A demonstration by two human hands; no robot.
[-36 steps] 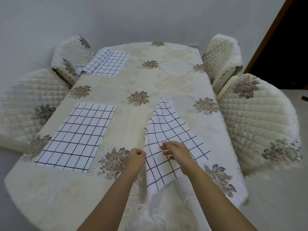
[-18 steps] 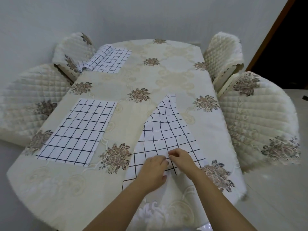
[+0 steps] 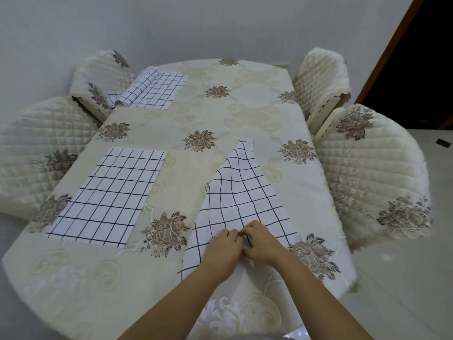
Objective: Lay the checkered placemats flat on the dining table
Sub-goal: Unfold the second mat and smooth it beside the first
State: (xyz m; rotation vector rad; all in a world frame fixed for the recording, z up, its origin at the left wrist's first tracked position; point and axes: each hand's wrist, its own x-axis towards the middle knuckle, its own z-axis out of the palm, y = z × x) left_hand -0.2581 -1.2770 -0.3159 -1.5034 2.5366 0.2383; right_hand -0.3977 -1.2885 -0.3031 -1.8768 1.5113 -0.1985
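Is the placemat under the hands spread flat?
No, partly folded: the placemat narrows toward its far end and its grid lines bend.

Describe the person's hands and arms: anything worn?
Left hand and right hand: no gloves, rings, watch or bands visible. No sleeves in view; arms uncovered down to the frame edge.

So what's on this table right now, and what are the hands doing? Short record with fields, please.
table: cream flowered cloth, quilted chairs around it
near-left placemat: flat
far-left placemat: flat, rolled checkered cloth on its left side
near-right placemat: bunched into a ridge, not flat
left hand: pinches the near-right placemat near its front edge
right hand: pinches it too, beside the left hand
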